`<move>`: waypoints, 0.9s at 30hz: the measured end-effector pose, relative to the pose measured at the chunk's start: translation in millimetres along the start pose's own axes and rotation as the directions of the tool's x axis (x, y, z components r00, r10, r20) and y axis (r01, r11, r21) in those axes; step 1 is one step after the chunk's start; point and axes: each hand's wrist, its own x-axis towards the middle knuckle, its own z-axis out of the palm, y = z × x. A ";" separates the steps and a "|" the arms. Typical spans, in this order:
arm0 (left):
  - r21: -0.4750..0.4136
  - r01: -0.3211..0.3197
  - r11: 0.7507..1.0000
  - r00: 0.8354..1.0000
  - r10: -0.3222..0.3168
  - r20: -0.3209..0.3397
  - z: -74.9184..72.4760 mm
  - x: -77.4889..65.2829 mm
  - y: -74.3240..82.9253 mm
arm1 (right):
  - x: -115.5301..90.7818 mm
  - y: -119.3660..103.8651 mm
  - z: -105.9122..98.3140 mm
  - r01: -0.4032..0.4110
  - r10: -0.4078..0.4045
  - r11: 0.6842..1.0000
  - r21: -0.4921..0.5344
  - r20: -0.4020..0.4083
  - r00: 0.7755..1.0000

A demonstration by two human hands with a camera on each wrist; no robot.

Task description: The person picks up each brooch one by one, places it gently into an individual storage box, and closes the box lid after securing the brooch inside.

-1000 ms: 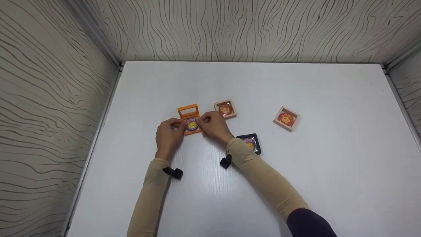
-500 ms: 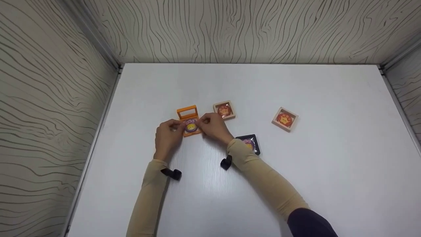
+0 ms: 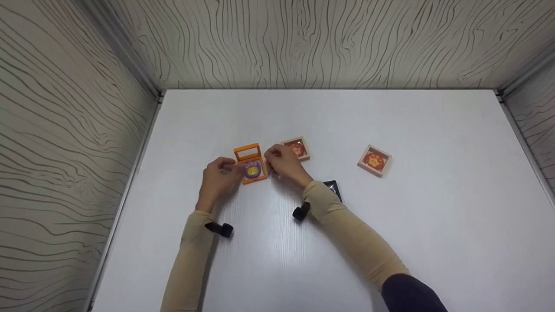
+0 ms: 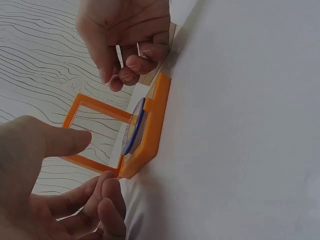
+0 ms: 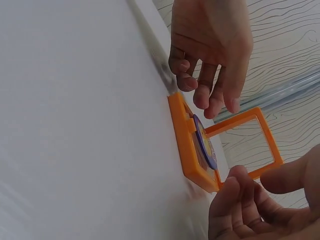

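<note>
An orange square display case (image 3: 262,176) lies on the white table with its framed lid (image 5: 267,137) raised. Inside the case rests a round purple badge (image 3: 252,170) with a yellow animal figure, slightly tilted in the left wrist view. Just left of the case is my left hand (image 3: 218,178), thumb and fingers parted with nothing between them. My right hand (image 3: 287,164) hovers at the case's right side, fingers loosely bent and holding nothing. In the right wrist view its fingertips (image 5: 239,175) are close to the lid's hinge edge.
Behind my right hand is a pale wooden case (image 3: 302,144) with a red badge. A similar wooden case (image 3: 374,160) sits farther right. My right sleeve partly hides a black case (image 3: 334,188). Wood-grain panels (image 3: 303,43) stand around the table (image 3: 412,242).
Both hands have let go of the badge and drawn slightly apart, left hand leftward, right hand rightward. The badge stays in the orange case. The right sleeve covers more of the black case.
</note>
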 end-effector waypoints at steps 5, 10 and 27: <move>-0.006 -0.015 1.000 1.000 0.015 0.018 -2.2 1.4 4.3 | 3.2 -5.2 -1.9 -0.022 0.023 0.995 0.093 -0.018 1.000; -0.045 -0.014 0.999 1.000 0.014 0.012 -5.0 4.8 12.1 | 5.4 -14.9 -2.9 -0.009 0.012 0.993 0.118 -0.027 1.000; -0.080 -0.151 0.985 0.987 0.145 -0.072 -4.0 9.5 21.2 | 10.2 -17.1 4.3 0.149 -0.151 0.986 -0.074 -0.013 0.988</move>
